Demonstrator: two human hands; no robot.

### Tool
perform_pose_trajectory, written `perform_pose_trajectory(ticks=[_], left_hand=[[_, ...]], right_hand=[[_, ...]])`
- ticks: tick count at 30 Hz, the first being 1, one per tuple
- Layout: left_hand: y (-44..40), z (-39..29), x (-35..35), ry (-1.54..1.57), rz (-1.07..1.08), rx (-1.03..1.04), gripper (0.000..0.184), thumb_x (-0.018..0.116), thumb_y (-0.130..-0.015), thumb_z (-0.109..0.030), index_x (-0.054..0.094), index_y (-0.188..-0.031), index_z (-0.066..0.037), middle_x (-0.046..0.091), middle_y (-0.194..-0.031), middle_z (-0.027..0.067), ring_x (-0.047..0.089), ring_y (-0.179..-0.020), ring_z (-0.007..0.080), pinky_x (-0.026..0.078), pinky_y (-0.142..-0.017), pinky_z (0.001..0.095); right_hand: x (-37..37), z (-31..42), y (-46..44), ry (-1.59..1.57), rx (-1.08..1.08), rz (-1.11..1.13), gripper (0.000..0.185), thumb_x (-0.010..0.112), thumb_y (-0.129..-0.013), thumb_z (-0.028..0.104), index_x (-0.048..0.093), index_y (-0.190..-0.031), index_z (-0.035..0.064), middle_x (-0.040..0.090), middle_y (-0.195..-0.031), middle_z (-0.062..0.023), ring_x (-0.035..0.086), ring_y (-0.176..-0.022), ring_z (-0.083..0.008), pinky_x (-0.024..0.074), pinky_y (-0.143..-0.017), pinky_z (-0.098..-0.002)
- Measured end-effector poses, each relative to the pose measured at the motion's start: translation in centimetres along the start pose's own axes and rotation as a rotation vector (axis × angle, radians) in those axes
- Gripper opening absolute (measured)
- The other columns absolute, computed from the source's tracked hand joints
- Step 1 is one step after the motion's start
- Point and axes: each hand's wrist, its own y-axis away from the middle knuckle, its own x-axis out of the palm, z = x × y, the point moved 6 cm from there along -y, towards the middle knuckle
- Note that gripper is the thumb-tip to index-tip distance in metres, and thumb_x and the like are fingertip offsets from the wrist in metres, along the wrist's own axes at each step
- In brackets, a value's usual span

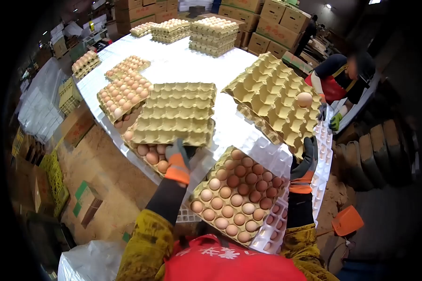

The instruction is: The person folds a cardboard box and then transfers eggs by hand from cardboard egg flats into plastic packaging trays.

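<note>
My left hand (177, 161), in a grey and orange glove, is closed on the near edge of an empty egg tray (173, 114), which lies tilted over brown eggs (151, 156). My right hand (305, 164), gloved alike, grips the lower corner of a raised cardboard tray (274, 96) with a single egg (305, 99) in its far right part. Between my hands and nearer to me, a cardboard tray full of brown eggs (237, 198) rests on white plastic trays (273, 225).
Egg trays (124, 96) stand along the left of the white table (173, 61), with tall stacks (214, 36) at the back. A co-worker (337, 77) in a red apron is at the right edge. Cartons (279, 28) are piled behind; an orange scoop-like object (348, 221) lies right.
</note>
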Motion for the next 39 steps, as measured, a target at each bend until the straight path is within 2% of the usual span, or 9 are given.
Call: perform_pose_trajectory(ticks=[4, 10, 16, 20, 26, 32, 35, 37, 39], left_hand=[[0.4, -2.0, -6.7, 0.927, -0.256, -0.753, 0.042, 0.06, -0.097, -0.025, 0.055, -0.133, -0.004, 0.061, -0.128, 0.0132, 0.065, -0.11, 0.0253, 0.057, -0.092, 0.0389], [1.4, -1.7, -20.7, 0.68, -0.112, -0.579, 0.045, 0.055, -0.101, -0.024, 0.047, -0.14, -0.004, 0.059, -0.131, 0.0117, 0.063, -0.116, 0.0259, 0.055, -0.093, 0.038], [2.5, -0.7, -20.4, 0.524, -0.088, -0.513, 0.05, 0.062, -0.096, -0.016, 0.045, -0.139, 0.003, 0.058, -0.129, 0.0216, 0.059, -0.117, 0.037, 0.048, -0.098, 0.0433], [2.6, -0.7, -19.2, 0.481, -0.056, -0.534, 0.056, 0.064, -0.095, -0.021, 0.044, -0.142, 0.002, 0.058, -0.128, 0.0223, 0.059, -0.116, 0.0381, 0.048, -0.096, 0.043], [-0.3, 1.2, -16.6, 0.559, -0.039, -0.779, 0.07, 0.051, -0.103, -0.05, 0.032, -0.156, -0.01, 0.049, -0.149, 0.0135, 0.05, -0.132, 0.0272, 0.043, -0.108, 0.0405], [4.9, -2.8, -20.3, 0.311, -0.395, -0.701, 0.064, 0.046, -0.103, -0.053, 0.043, -0.146, -0.004, 0.054, -0.133, 0.0199, 0.056, -0.119, 0.03, 0.047, -0.1, 0.0378], [8.4, -8.3, -17.2, -0.085, 0.084, -0.199, 0.036, 0.05, -0.104, -0.028, 0.058, -0.128, -0.002, 0.061, -0.112, 0.0106, 0.061, -0.095, 0.0222, 0.051, -0.085, 0.0324], [12.8, -12.7, -9.6, 0.242, 0.442, -0.284, 0.026, 0.06, -0.098, -0.016, 0.064, -0.12, -0.003, 0.064, -0.104, 0.0079, 0.062, -0.09, 0.0216, 0.051, -0.08, 0.0322], [14.4, -18.7, -2.7, 0.068, 0.866, 0.323, 0.037, 0.072, -0.088, -0.012, 0.061, -0.123, -0.002, 0.066, -0.097, 0.0118, 0.063, -0.085, 0.0292, 0.051, -0.077, 0.0376]], right_hand=[[2.6, -5.5, -0.5, -0.597, 0.55, -0.21, 0.049, 0.061, -0.099, 0.018, 0.049, -0.14, -0.0051, 0.061, -0.127, -0.0118, 0.061, -0.11, -0.0181, 0.0526, -0.091, -0.0307], [16.6, -12.6, -0.4, -0.139, 0.396, -0.253, 0.049, 0.074, -0.09, 0.017, 0.057, -0.13, -0.0058, 0.061, -0.127, -0.0162, 0.058, -0.11, -0.0243, 0.0468, -0.098, -0.0361], [32.8, -12.7, -0.6, -0.565, 0.61, -0.387, 0.058, 0.08, -0.082, 0.012, 0.053, -0.13, -0.007, 0.059, -0.128, -0.0141, 0.054, -0.117, -0.0219, 0.0417, -0.102, -0.031], [36.3, -15.0, 1.1, -0.193, 0.744, -0.01, 0.086, 0.079, -0.083, 0.032, 0.037, -0.146, -0.0087, 0.047, -0.146, -0.0309, 0.047, -0.135, -0.042, 0.0381, -0.112, -0.0406], [21.8, -10.9, 2.0, -0.871, 0.92, 0.246, 0.055, 0.067, -0.095, 0.021, 0.049, -0.143, -0.0003, 0.063, -0.119, -0.0136, 0.068, -0.094, -0.0202, 0.0587, -0.073, -0.0337], [-3.9, -3.4, 9.2, -0.339, 0.912, 0.286, 0.038, 0.063, -0.099, 0.014, 0.059, -0.133, -0.0005, 0.069, -0.115, -0.0091, 0.067, -0.093, -0.0137, 0.0547, -0.083, -0.0279], [-11.7, -0.5, 15.7, -0.143, 1.046, 0.255, 0.031, 0.064, -0.097, 0.009, 0.064, -0.126, -0.0009, 0.07, -0.112, -0.0064, 0.065, -0.093, -0.0114, 0.054, -0.084, -0.0281], [-13.0, 2.9, 19.0, -0.035, 1.061, 0.376, 0.025, 0.068, -0.095, 0.007, 0.068, -0.12, 0.0018, 0.069, -0.106, -0.0036, 0.064, -0.093, -0.011, 0.0542, -0.083, -0.0294], [-11.8, 6.2, 21.5, -0.012, 1.017, 0.561, 0.024, 0.071, -0.093, 0.011, 0.071, -0.116, 0.0074, 0.068, -0.102, -0.0053, 0.065, -0.092, -0.0142, 0.0548, -0.082, -0.0311]])
